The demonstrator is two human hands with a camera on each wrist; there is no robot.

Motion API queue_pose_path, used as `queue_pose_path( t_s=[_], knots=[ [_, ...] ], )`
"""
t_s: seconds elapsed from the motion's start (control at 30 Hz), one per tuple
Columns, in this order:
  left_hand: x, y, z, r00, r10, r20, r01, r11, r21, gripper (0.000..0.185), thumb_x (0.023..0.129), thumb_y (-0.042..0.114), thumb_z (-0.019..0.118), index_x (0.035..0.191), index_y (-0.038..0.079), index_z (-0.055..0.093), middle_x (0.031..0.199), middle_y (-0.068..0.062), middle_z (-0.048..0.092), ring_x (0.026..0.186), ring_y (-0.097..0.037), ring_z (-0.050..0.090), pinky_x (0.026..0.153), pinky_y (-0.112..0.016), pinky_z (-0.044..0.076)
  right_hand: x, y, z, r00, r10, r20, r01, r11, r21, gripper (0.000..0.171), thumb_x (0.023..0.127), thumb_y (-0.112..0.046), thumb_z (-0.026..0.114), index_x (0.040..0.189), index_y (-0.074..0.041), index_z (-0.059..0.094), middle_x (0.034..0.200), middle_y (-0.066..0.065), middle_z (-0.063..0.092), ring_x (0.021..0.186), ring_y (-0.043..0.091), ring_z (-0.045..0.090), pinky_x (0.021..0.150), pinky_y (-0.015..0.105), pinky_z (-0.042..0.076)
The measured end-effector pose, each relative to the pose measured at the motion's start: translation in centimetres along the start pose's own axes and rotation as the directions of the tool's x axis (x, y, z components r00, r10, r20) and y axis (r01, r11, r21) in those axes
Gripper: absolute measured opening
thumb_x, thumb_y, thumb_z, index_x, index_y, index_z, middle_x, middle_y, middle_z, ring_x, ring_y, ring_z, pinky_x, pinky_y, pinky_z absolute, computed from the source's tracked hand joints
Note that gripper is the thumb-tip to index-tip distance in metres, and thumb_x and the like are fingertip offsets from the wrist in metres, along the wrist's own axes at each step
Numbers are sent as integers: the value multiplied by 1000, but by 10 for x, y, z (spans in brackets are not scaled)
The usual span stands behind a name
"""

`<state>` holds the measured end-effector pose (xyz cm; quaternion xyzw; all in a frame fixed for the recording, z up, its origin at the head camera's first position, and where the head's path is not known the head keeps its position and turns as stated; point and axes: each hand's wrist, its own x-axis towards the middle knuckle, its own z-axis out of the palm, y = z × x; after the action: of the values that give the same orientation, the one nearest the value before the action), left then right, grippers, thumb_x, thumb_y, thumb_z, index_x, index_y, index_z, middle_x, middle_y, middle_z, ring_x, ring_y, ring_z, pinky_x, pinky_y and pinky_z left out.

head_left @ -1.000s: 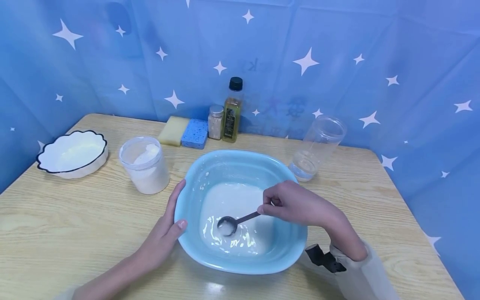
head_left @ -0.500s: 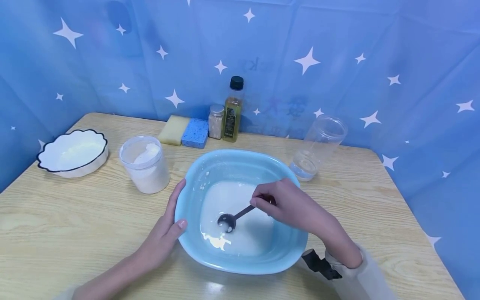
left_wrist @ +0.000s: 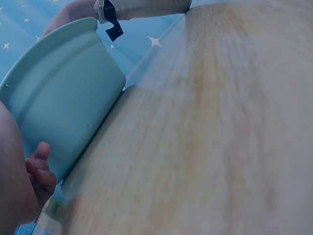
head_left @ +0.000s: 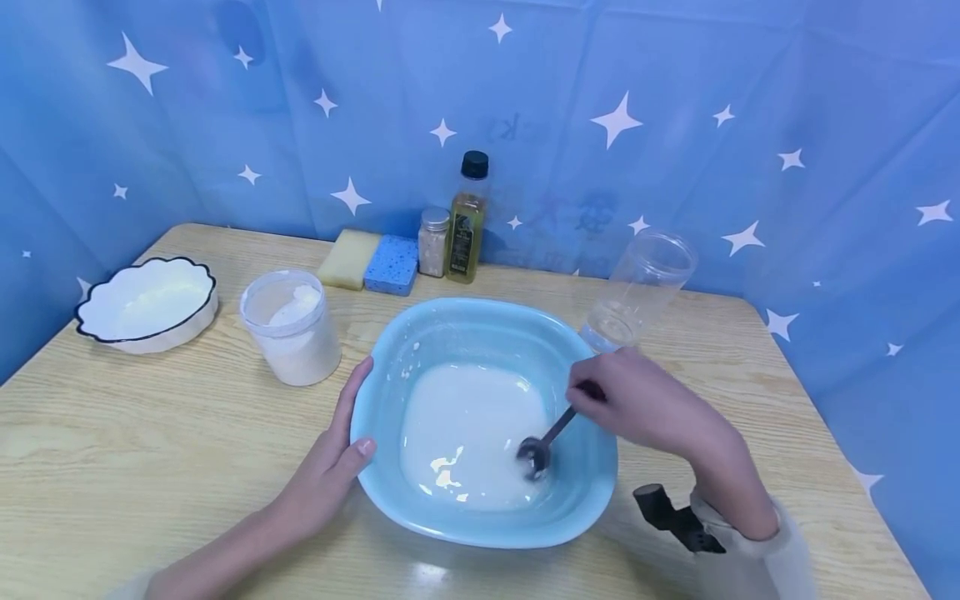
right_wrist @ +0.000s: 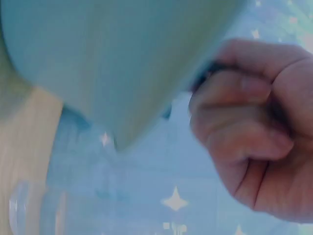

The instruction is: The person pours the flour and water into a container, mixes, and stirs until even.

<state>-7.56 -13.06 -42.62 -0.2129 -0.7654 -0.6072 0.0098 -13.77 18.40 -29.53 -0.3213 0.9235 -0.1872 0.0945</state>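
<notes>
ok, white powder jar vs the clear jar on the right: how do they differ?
The powder jar is short, frosted white and holds white powder nearly to the top; the clear jar is taller, see-through and holds only a little clear liquid at the bottom. The powder jar stands left of the blue basin, the clear jar behind its right rim, near the right hand. Both are lidless, upright cylinders on the wooden table.

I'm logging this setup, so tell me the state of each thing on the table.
basin: holds white liquid
spoon: bowl in the liquid
right hand: grips the spoon
left hand: on the basin rim
powder jar: lidless
clear jar: lidless
oil bottle: capped
</notes>
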Motion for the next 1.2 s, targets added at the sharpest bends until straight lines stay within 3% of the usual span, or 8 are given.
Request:
queue_pose_path(
  t_s=[0.1,0.27,0.63,0.83,0.97,1.07,1.2],
  knots=[
    [0,0,0,1000,-3,1,3,1000,0,69,96,11,37,150,28,-2,155,1,5,126,-38,36,84,-32,49,1,8,-3,995,56,-78,-60,997,-56,25,87,-3,51,65,-14,56,52,-7,36,46,6,31,45,22,32],
    [0,1,0,1000,2,-3,-2,1000,-7,69,96,11,37,150,28,-2,155,1,5,126,-38,36,82,-32,50,12,11,4,982,38,-184,-53,996,-78,21,89,-6,53,71,-11,62,52,-5,37,46,7,33,47,24,35],
    [1,0,0,1000,-14,2,14,1000,-15,69,96,11,37,150,30,-2,155,0,5,124,-39,39,82,-33,50,28,11,21,952,48,-303,-51,999,0,15,93,-9,53,87,-3,65,57,-1,45,45,11,35,43,26,33],
    [0,-1,-1,1000,-15,-7,15,1000,-4,68,96,11,37,150,30,-1,155,-1,5,122,-41,41,80,-32,52,37,2,38,961,-69,-266,83,996,40,15,94,-8,52,83,-7,62,60,-5,45,48,7,37,47,25,38],
    [0,0,0,1000,-1,-18,1,1000,5,68,95,10,37,150,29,1,155,-3,6,123,-41,40,80,-33,51,38,-6,47,972,-167,-164,180,981,70,18,94,-10,52,78,-12,60,61,-9,43,50,4,35,50,22,37],
    [1,0,0,1000,6,-17,-6,1000,-3,69,95,9,37,150,29,2,155,-3,7,124,-41,39,81,-33,51,35,-9,45,981,-187,-57,193,973,123,22,95,-11,49,76,-14,59,59,-11,41,50,2,33,50,20,36],
    [0,0,-1,1000,-2,-8,2,1000,-10,69,95,10,37,150,29,0,155,0,4,126,-40,36,83,-33,50,27,-6,31,986,-156,52,148,980,137,26,96,-10,47,72,-15,55,58,-9,37,50,3,34,50,21,36]
  ],
)
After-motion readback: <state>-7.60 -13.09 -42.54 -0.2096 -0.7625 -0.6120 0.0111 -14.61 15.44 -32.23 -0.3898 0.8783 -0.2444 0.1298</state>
